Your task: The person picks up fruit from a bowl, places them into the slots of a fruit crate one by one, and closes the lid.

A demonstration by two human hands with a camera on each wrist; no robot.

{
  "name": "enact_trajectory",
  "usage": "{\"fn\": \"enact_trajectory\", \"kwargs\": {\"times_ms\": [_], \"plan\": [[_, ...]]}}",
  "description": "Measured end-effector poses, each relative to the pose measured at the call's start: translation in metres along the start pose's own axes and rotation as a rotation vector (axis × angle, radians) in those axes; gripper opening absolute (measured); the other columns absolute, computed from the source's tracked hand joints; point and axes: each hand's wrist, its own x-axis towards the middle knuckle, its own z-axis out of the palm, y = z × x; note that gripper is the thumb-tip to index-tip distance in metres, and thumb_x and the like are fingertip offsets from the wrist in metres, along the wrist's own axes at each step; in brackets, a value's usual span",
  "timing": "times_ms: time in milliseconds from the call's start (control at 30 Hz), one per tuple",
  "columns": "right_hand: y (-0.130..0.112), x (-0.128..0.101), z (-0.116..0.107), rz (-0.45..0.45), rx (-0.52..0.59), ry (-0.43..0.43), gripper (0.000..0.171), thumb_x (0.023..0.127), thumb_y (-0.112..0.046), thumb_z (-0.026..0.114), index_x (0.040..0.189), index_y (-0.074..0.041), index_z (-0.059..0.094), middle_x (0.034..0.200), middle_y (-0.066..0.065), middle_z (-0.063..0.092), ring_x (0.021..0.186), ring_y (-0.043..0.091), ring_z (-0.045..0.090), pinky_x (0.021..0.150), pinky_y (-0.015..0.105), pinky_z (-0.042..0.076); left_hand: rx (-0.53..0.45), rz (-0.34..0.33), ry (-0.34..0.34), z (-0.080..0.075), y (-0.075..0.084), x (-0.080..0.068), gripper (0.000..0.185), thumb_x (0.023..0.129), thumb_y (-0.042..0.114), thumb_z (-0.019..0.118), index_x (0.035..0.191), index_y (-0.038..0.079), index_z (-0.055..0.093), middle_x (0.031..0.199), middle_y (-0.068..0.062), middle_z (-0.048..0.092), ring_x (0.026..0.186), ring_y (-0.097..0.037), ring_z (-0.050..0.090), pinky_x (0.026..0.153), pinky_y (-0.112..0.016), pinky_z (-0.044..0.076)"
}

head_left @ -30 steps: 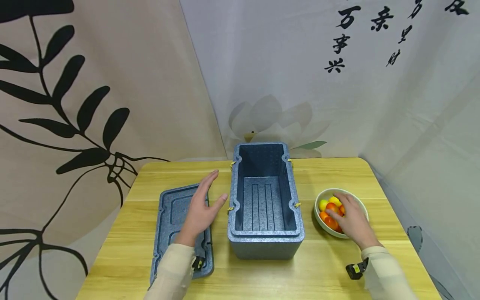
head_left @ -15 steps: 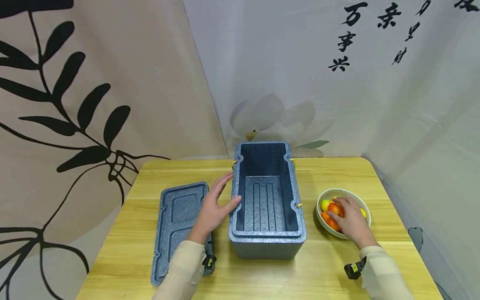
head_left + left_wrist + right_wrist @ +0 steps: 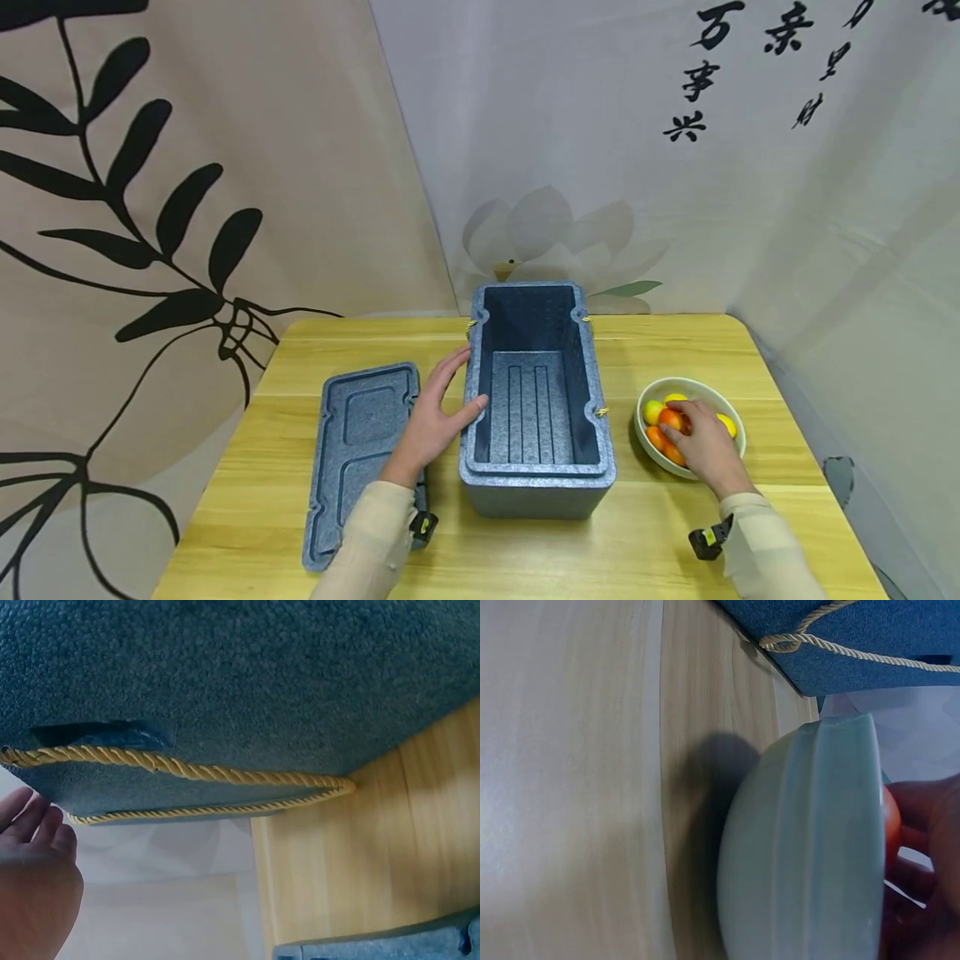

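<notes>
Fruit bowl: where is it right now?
In the head view, the bowl stands on the right part of the wooden table, right of the blue box, with the right grip over its fruit.

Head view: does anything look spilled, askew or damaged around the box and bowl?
Nothing looks spilled or damaged. The box stands upright, and the visible fruit sits inside the bowl. Only the lid is mildly askew: it lies on the table, turned slightly relative to the box.

Wooden table [image 3: 240,508] bearing box [image 3: 525,502], lid [image 3: 367,417], bowl [image 3: 802,847]
</notes>
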Motion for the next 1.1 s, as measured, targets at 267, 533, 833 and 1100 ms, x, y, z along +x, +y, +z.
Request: {"fn": "enact_trajectory", "kwargs": {"times_ms": [267, 533, 833, 1100], "plan": [[0.000, -0.002, 0.000, 0.020, 0.017, -0.014, 0.041, 0.092, -0.012, 0.066, 0.126, 0.007, 0.057, 0.122, 0.028, 0.052, 0.110, 0.046, 0.051, 0.093, 0.060, 0.039, -0.055, 0.044, -0.004, 0.006, -0.012, 0.001, 0.063, 0.094, 0.022, 0.066, 0.151, 0.015, 0.039, 0.155, -0.001, 0.033, 0.142, -0.018, 0.027, 0.114, -0.043, 0.020], [0.003, -0.003, -0.002, -0.017, 0.037, 0.038, 0.040, 0.090, -0.010, 0.068, 0.124, 0.007, 0.058, 0.120, 0.029, 0.054, 0.107, 0.046, 0.053, 0.090, 0.059, 0.041, -0.140, 0.069, 0.006, 0.009, 0.002, 0.001, 0.061, 0.094, 0.005, 0.062, 0.150, 0.001, 0.036, 0.155, -0.016, 0.031, 0.143, -0.027, 0.025, 0.114, -0.046, 0.019], [-0.012, -0.001, -0.015, -0.058, 0.144, 0.115, 0.039, 0.091, -0.007, 0.067, 0.127, 0.005, 0.058, 0.121, 0.025, 0.056, 0.107, 0.041, 0.054, 0.089, 0.056, 0.044, -0.164, 0.070, 0.005, 0.005, 0.018, -0.001, 0.060, 0.094, 0.001, 0.060, 0.147, -0.008, 0.035, 0.153, -0.025, 0.029, 0.142, -0.034, 0.025, 0.114, -0.045, 0.019], [-0.043, 0.005, -0.035, -0.094, 0.206, 0.145, 0.041, 0.094, -0.015, 0.066, 0.129, 0.002, 0.057, 0.122, 0.018, 0.056, 0.103, 0.042, 0.062, 0.086, 0.051, 0.049, -0.204, 0.075, 0.018, 0.009, 0.015, -0.004, 0.058, 0.095, 0.002, 0.058, 0.147, -0.007, 0.035, 0.154, -0.024, 0.028, 0.143, -0.031, 0.024, 0.114, -0.045, 0.019]]}}
